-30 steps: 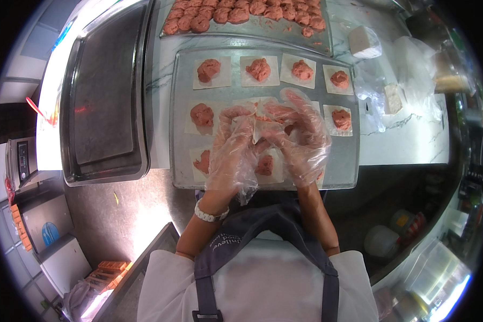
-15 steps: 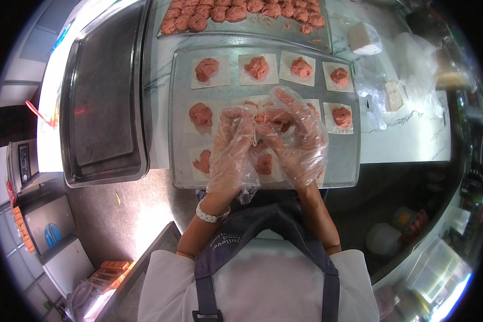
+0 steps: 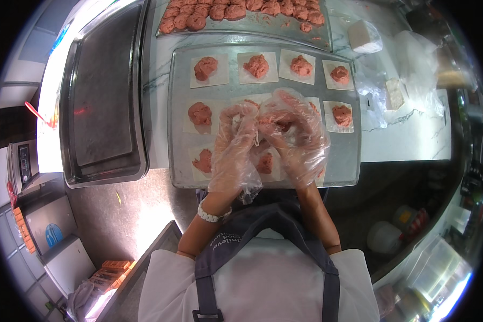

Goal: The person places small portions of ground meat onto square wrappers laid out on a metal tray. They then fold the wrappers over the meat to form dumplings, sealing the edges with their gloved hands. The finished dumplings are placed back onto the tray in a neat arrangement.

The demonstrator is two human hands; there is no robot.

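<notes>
Tray point(image 3: 342, 155) beneath, wrapper point(image 3: 257, 138) sits between left hand point(image 3: 235, 142) and right hand point(image 3: 299, 138).

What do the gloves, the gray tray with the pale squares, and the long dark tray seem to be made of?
Gloves: probably thin plastic film, glossy and see-through; skin shows beneath crinkles and bright highlights.
Gray tray: likely metal, dullish, from its soft sheen and raised rim; which metal is unclear.
Dark tray: perhaps darkened or coated metal, satin, from glints along its rim.
</notes>
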